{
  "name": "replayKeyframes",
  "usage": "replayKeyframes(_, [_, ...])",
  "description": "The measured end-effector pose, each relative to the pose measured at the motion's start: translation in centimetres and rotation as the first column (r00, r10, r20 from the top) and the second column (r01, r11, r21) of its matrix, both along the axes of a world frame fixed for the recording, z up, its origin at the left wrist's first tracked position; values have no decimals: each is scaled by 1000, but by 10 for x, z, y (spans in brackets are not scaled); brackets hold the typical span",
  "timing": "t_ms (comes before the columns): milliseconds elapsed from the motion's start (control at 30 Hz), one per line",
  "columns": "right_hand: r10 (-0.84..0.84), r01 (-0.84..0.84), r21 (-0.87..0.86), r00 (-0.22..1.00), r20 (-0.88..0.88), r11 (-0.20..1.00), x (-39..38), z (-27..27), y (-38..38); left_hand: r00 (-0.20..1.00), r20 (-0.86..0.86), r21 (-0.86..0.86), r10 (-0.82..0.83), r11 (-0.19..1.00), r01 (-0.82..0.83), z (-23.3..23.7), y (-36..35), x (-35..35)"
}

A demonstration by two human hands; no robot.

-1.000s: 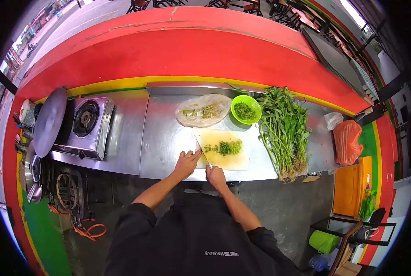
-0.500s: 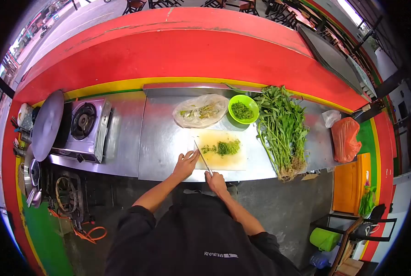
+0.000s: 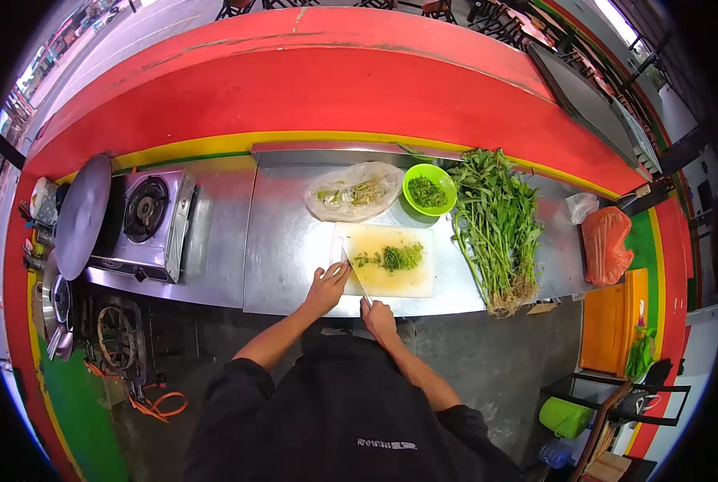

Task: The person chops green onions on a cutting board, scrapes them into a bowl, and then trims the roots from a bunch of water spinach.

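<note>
My right hand (image 3: 380, 319) is closed around the handle of a kitchen knife (image 3: 356, 277), at the front edge of the cutting board. The blade slants up and to the left across the board. On the blade's left side is my left hand (image 3: 327, 287), its fingers bent together with the tips close to the blade; anything under them is too small to make out. Chopped green herbs (image 3: 401, 257) lie in a small heap right of the knife, with loose bits nearer the blade. The pale cutting board (image 3: 411, 283) is stained yellowish.
Behind the board stand a clear plastic bag of stems (image 3: 354, 193) and a green bowl of chopped greens (image 3: 427, 193). Rooted leafy greens (image 3: 497, 229) lie to the right, near a red plastic bag (image 3: 608, 245). A gas stove (image 3: 146, 225) and large wok (image 3: 84, 217) are left.
The view has shifted slightly, so the counter things sit a little farther right. Both hands stay at the board with the knife in nearly the same pose.
</note>
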State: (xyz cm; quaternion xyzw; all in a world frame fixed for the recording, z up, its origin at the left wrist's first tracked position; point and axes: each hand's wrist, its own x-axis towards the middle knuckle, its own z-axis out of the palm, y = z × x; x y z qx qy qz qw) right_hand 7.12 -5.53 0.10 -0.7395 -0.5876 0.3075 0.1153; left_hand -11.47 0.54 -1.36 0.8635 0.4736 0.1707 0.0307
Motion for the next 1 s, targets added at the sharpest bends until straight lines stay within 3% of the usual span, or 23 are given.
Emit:
replayKeyframes(100, [5,-5,1,1000,4,1000,-3,3,5,1000,23,-55,18,998,-17,3,1,2])
replayKeyframes(300, [-1,1,-14,1000,7,1000,-8,5,14,996,-84,-4,-2,1000,1,6,0,-2])
replayKeyframes(600, [-85,84,-38,996,-39,996,5,5,13,997,-73,-19,20,1000,-21,5,1,2])
replayKeyframes(900, [-84,79,-38,985,-153,996,15,6,6,995,86,-105,51,994,-42,4,-2,13])
replayKeyframes(1000, [-101,93,-55,981,-165,994,20,-2,3,996,40,-261,75,963,-62,7,1,26])
